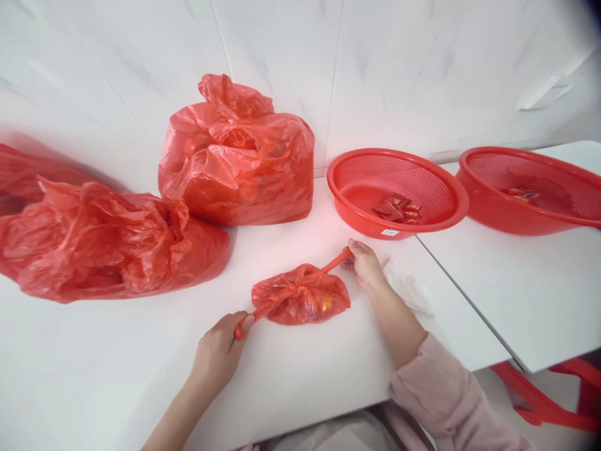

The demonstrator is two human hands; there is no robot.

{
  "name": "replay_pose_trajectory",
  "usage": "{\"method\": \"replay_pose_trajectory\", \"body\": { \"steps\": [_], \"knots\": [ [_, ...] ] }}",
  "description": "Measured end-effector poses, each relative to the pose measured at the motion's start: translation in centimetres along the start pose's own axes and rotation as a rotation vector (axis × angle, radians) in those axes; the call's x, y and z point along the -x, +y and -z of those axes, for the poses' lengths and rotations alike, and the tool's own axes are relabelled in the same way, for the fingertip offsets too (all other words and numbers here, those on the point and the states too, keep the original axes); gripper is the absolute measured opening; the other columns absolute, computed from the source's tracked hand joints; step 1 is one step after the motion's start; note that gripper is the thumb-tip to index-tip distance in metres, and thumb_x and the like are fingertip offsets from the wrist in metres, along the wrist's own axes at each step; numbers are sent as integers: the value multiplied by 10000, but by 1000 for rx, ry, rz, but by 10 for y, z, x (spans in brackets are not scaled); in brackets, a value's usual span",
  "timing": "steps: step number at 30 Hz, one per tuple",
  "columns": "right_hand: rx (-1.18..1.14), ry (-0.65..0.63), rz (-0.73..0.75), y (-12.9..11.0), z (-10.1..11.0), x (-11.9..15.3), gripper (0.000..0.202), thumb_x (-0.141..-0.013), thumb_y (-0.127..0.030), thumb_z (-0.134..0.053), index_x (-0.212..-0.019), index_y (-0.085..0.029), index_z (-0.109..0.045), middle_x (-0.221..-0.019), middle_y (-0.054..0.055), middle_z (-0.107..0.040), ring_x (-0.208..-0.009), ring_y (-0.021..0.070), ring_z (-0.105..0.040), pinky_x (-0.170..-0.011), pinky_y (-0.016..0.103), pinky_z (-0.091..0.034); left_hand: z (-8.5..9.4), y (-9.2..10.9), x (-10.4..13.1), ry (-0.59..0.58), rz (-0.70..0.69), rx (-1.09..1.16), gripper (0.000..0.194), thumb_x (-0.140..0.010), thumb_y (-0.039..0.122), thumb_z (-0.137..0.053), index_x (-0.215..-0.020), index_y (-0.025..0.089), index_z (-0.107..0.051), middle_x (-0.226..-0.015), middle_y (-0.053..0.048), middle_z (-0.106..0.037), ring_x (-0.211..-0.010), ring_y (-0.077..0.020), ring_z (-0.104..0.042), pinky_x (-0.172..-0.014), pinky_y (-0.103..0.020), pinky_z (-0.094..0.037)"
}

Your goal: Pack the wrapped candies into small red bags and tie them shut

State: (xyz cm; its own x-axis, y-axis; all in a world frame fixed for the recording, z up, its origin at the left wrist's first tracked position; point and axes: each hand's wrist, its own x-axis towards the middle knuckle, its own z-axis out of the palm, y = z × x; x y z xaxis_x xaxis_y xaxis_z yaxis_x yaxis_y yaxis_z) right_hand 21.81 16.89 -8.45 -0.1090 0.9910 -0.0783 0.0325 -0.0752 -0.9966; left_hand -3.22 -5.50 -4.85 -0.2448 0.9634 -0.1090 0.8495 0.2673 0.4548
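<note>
A small red plastic bag (307, 297) rests on the white table, gathered into a knot at its middle. Something with a yellow patch shows faintly through the film. My left hand (224, 344) is closed on one twisted handle of the bag, at the near left. Pinched in my right hand (364, 263) is the other twisted handle, at the far right. Both handles are stretched taut in a slanting line across the bag.
Two large filled red bags (239, 166) stand at the back and left (117, 250). Two red basins, a perforated one (347, 207) and another (507, 219), hold small packets. The white table (282, 382) has a seam at right. A tiled wall rises behind.
</note>
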Motion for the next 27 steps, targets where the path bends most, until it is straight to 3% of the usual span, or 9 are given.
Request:
{"method": "replay_pose_trajectory", "body": {
  "steps": [3,6,10,15,20,27],
  "knots": [
    [81,58,42,-8,1,4,436,-856,-634,-461,-709,-224,-435,-635,1,-534,-539,145,-556,-499,286,-517,8,2,3,54,-46,164,443,-983,493,-291,-642,226,-386,-605,24,-465,-559,-151,-486,-573,-265,-413],
    [201,57,145,-18,-9,23,422,-921,-610,-370,-747,-228,-416,-681,-5,-523,-635,154,-571,-587,288,-522,11,16,-8,219,-173,279,418,-991,440,-341,-654,214,-440,-728,-8,-527,-698,-157,-539,-669,-263,-439],
    [442,-29,296,-21,-39,60,330,-964,-501,-363,-826,-228,-486,-856,27,-566,-785,174,-568,-730,307,-466,-7,45,-44,334,-261,301,384,-1005,408,-309,-768,204,-532,-969,-61,-571,-888,-171,-576,-786,-273,-455],
    [713,-107,366,-11,-51,70,268,-977,-409,-368,-887,-223,-539,-925,38,-569,-683,155,-532,-636,279,-378,-32,55,-79,275,-272,199,385,-1005,408,-285,-746,215,-495,-811,-23,-556,-654,-156,-520,-643,-278,-404],
    [872,-122,362,-9,-40,54,254,-995,-366,-369,-884,-216,-542,-848,21,-619,-689,161,-555,-615,263,-334,-36,46,-76,211,-246,94,402,-1014,384,-231,-737,219,-472,-729,-13,-561,-615,-159,-518,-604,-268,-371],
    [1025,-192,347,-7,-45,53,236,-985,-343,-411,-860,-225,-573,-797,0,-668,-647,161,-567,-565,271,-259,-41,52,-77,99,-178,-82,336,-999,347,-298,-821,214,-550,-758,-36,-638,-612,-193,-557,-570,-287,-295]
  ]
}}
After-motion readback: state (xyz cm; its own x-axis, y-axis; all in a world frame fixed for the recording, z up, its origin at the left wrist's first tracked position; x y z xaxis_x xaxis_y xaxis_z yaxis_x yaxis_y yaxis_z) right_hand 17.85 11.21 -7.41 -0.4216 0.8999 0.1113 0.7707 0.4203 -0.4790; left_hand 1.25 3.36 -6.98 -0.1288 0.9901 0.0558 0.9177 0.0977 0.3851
